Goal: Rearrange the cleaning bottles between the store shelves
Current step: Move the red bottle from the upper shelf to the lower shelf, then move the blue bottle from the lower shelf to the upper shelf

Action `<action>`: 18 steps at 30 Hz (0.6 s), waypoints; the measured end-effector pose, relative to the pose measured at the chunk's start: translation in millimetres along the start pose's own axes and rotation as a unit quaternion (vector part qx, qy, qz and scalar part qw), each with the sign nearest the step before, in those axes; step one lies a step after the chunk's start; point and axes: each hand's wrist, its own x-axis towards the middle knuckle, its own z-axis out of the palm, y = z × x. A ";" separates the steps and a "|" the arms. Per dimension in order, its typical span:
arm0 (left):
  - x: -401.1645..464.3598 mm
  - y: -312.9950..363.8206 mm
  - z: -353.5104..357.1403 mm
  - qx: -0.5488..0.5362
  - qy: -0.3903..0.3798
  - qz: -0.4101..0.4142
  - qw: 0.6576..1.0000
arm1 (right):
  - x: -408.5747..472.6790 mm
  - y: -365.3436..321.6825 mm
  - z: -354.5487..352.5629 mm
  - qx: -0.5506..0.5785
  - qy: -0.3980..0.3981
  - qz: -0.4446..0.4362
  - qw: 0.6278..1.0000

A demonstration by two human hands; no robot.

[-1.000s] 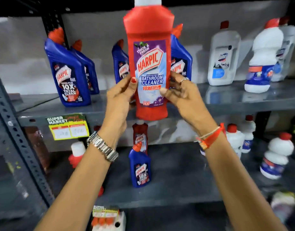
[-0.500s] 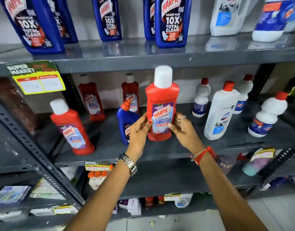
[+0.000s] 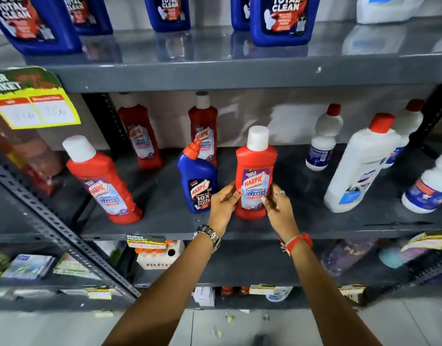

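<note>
A red Harpic bathroom cleaner bottle (image 3: 255,168) with a white cap stands upright on the grey middle shelf (image 3: 302,226). My left hand (image 3: 223,204) grips its lower left side and my right hand (image 3: 277,208) its lower right side. Just left of it stands a small blue Harpic bottle (image 3: 197,181) with a red spout. Three more red bottles stand on this shelf: one leaning at the front left (image 3: 102,181) and two at the back (image 3: 140,136) (image 3: 205,126). Blue Harpic bottles (image 3: 280,18) line the upper shelf (image 3: 215,71).
White bottles with red caps (image 3: 359,166) (image 3: 323,138) (image 3: 429,188) fill the right side of the middle shelf. A yellow price tag (image 3: 35,108) hangs from the upper shelf edge. A slanted perforated metal brace (image 3: 57,233) crosses the left. Lower shelves hold small packets and boxes (image 3: 160,255).
Both hands have lowered the red bottle from the upper shelf level down onto the middle shelf, beside the small blue bottle. The view has dropped and moved closer.
</note>
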 end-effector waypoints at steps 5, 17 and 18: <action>-14.1 1.7 -17.2 0.001 0.177 0.117 0.977 | -30.5 -14.6 14.3 0.042 0.209 -0.057 0.975; 4.6 -3.8 -93.0 0.070 0.183 0.086 0.977 | -11.1 -43.7 114.0 -0.127 0.014 -0.054 0.990; 5.8 -3.0 -95.5 0.084 0.172 0.083 0.978 | -5.1 -43.7 115.7 -0.118 0.000 -0.025 0.993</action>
